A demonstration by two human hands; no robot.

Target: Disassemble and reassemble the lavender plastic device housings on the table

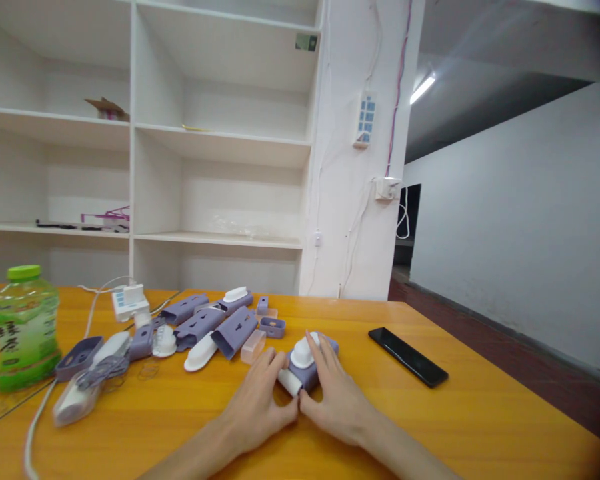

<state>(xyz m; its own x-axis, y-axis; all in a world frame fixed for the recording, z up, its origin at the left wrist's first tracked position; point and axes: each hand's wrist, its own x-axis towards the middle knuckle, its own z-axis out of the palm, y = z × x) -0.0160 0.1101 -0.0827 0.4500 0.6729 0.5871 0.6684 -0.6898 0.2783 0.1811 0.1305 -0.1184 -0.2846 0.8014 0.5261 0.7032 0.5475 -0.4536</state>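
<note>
A purple plastic housing (310, 379) lies on the table in front of me, with a raised white oval piece (303, 355) on top and a white part (289, 383) at its near left end. My left hand (260, 397) grips its left side, with thumb and fingers bent. My right hand (336, 393) holds it from the right, some fingers stretched over the top near the white piece. Both thumb tips meet at the near end. The fingers hide part of the housing.
Several purple housings (235, 331), a white oval piece (200, 352) and a clear plastic box (253, 347) lie beyond my left hand. Further left are a power strip (131, 303), a bagged corded item (77, 398) and a green bottle (26, 330). A black phone (408, 357) lies right.
</note>
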